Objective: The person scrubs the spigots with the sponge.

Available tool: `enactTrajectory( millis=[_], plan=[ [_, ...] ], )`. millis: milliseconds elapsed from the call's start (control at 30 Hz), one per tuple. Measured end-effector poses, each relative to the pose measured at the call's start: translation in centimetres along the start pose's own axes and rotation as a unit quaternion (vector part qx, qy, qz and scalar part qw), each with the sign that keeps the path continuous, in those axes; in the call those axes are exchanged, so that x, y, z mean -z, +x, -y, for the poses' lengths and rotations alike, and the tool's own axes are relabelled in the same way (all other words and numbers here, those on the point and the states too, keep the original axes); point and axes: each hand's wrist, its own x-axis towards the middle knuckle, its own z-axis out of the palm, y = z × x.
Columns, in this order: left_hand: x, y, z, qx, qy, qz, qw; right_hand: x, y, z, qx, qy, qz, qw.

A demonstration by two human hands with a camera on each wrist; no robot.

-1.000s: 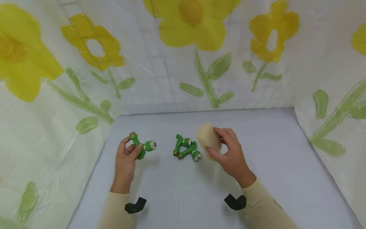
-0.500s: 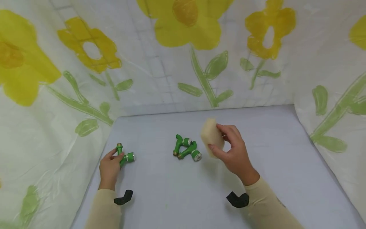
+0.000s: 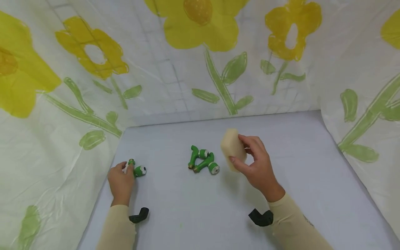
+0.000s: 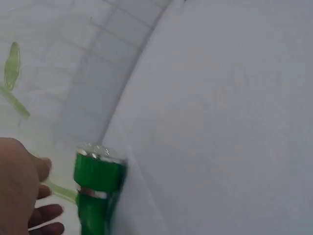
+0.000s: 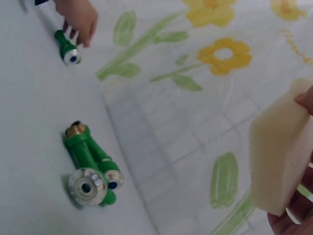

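Flowered sheet [image 3: 156, 104] stands behind the pale table [image 3: 200, 211]. Your left hand [image 3: 121, 182] has its fingers apart, just beside one green valve [image 4: 99, 174]; it seems wise to lift them without brushing it. Your right hand [image 3: 259, 170] pinches the sponge [image 3: 232, 149]; two more green valves [image 3: 203, 163] lie left of its fingertips.

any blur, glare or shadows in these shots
Head view: bright, fairly even light, with a soft shadow on the table below the cream foam block; left wrist view: dimmer, the green fitting looking soft-edged; right wrist view: also dim, small highlights on the front silver cap, no strong glare.
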Motion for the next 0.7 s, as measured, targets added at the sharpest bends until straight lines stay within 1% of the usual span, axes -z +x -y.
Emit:
enactTrajectory(
  millis=[33,67,100,133,167,200,233,267,333,367,400,433,467,500,533,567,600,633,667,700],
  plan=[
    [0.4,-0.1,-0.9,-0.021,-0.031,-0.011,0.9992,0.0,0.0,0.0,0.000,0.000,-0.001,1.0000],
    [0.9,-0.2,-1.9,-0.045,-0.065,-0.024,0.9966,0.1,0.0,0.1,0.000,0.001,-0.002,1.0000],
    [1.5,-0.2,-3.2,-0.073,-0.101,-0.037,0.9915,0.1,0.0,0.2,-0.001,0.001,-0.004,1.0000],
    [2.3,-0.2,-4.6,-0.102,-0.142,-0.048,0.9835,0.2,0.1,0.2,-0.001,0.001,-0.006,1.0000],
    [3.2,-0.2,-6.0,-0.134,-0.187,-0.059,0.9713,0.2,0.1,0.3,-0.002,0.002,-0.008,1.0000],
    [4.1,-0.2,-7.5,-0.166,-0.237,-0.072,0.9546,0.3,0.1,0.4,-0.002,0.004,-0.011,0.9999],
    [5.0,-0.1,-8.8,-0.199,-0.278,-0.086,0.9356,0.3,0.1,0.5,-0.004,0.007,-0.014,0.9999],
    [5.8,-0.1,-10.1,-0.228,-0.311,-0.096,0.9176,0.4,0.2,0.5,-0.006,0.010,-0.017,0.9998],
    [6.9,0.1,-11.9,-0.268,-0.372,-0.111,0.8818,0.3,0.2,0.6,-0.009,0.016,-0.019,0.9996],
    [7.1,0.1,-12.5,-0.280,-0.397,-0.113,0.8666,0.3,0.2,0.6,-0.011,0.020,-0.018,0.9996],
    [7.2,0.1,-13.0,-0.284,-0.420,-0.108,0.8550,0.2,0.2,0.7,-0.013,0.022,-0.016,0.9995],
    [7.0,0.0,-13.3,-0.288,-0.432,-0.100,0.8487,0.2,0.3,0.7,-0.015,0.024,-0.014,0.9995],
    [6.5,-0.1,-13.4,-0.290,-0.449,-0.086,0.8412,0.1,0.3,0.7,-0.015,0.024,-0.012,0.9995],
    [5.8,-0.3,-13.5,-0.289,-0.468,-0.067,0.8325,0.0,0.3,0.7,-0.015,0.024,-0.010,0.9995],
    [4.9,-0.6,-13.6,-0.289,-0.481,-0.044,0.8264,0.0,0.3,0.7,-0.014,0.023,-0.009,0.9996],
    [3.8,-1.0,-13.8,-0.290,-0.489,-0.015,0.8227,0.0,0.3,0.8,-0.013,0.022,-0.010,0.9996],
    [2.6,-1.5,-14.0,-0.289,-0.491,0.016,0.8212,0.0,0.3,0.8,-0.012,0.022,-0.013,0.9996],
    [1.3,-2.1,-14.3,-0.291,-0.490,0.050,0.8201,0.0,0.3,0.9,-0.011,0.023,-0.016,0.9995],
    [-0.1,-2.7,-14.7,-0.291,-0.491,0.089,0.8166,0.0,0.3,0.9,-0.010,0.024,-0.020,0.9995],
    [-1.4,-3.4,-15.2,-0.296,-0.482,0.124,0.8152,0.0,0.3,0.9,-0.010,0.025,-0.022,0.9994]
  ],
)
